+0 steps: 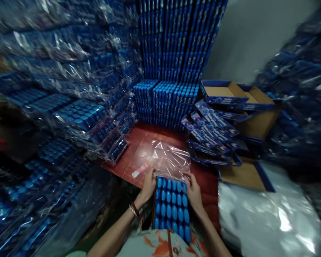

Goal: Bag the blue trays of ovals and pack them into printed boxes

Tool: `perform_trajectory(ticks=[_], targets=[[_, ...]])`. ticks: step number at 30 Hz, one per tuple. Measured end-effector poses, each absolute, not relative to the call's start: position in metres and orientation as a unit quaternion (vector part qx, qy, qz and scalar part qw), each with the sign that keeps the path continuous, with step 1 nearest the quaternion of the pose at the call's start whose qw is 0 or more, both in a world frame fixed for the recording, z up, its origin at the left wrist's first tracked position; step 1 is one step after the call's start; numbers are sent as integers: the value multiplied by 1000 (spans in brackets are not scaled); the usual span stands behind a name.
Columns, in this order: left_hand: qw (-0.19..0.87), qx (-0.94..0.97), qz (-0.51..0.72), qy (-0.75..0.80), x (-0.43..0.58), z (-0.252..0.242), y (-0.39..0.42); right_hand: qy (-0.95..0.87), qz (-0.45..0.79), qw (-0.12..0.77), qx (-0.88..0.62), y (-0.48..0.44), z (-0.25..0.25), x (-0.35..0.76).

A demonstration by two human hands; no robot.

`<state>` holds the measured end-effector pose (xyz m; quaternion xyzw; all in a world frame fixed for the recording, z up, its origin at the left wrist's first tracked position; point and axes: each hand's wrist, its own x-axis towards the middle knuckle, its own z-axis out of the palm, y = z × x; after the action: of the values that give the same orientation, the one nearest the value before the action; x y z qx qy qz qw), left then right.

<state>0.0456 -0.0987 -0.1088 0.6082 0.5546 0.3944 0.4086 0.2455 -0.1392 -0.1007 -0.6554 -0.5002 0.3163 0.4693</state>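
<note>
A box of blue-capped bottles stands against my body at the table's near edge, its caps lined up in rows. From its far end a clear plastic bag stretches flat across the red tabletop. My left hand, with bracelets at the wrist, pinches the bag's left edge at the box's far corner. On the opposite corner my right hand has its fingers closed on the bag's right edge. The bottoms of the bottles are hidden.
A small pink and white strip lies on the red table. Stacked blue bottles rise behind it. Film-wrapped packs fill the left. Folded printed cartons, an open tray and plastic bags are at right.
</note>
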Motion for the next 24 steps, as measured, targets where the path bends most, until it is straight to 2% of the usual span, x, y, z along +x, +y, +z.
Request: perform_trajectory(ticks=[3,12,19,24], targets=[[427,591,404,553,47,-108,-92,-471,323,485,-663,-135,-102,249],[414,600,376,572,49,-95,-93,-483,352,419,-684,-138,-95,253],[266,728,206,597,46,-86,-107,-545,326,307,-709,-158,-90,260],[346,718,237,555,47,-88,-99,-559,335,330,-683,-147,-83,263]])
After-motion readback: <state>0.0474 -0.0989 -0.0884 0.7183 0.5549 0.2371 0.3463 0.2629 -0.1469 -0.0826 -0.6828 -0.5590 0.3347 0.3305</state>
